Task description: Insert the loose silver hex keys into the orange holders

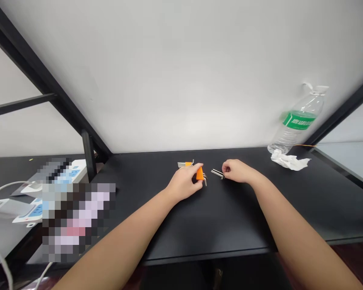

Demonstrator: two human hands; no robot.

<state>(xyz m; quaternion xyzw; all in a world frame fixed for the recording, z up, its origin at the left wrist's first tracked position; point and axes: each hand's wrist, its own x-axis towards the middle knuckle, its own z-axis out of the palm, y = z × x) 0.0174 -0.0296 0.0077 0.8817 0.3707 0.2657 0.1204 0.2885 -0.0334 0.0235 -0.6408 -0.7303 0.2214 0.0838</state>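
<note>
Two hands (184,183) (237,171), one orange holder (199,174), one bottle (298,121), one crumpled tissue (288,161)

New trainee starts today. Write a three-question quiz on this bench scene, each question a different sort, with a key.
1. True or false: the left hand holds an orange holder with metal keys in it.
2. Multiple choice: what does the right hand pinch? A) a small bundle of metal hex keys B) a pen C) a plug
3. Fill in: the plastic bottle at the far right has a ____ label, and beside it lies a crumpled white tissue.

Key: 1 true; 2 A; 3 green.
</note>
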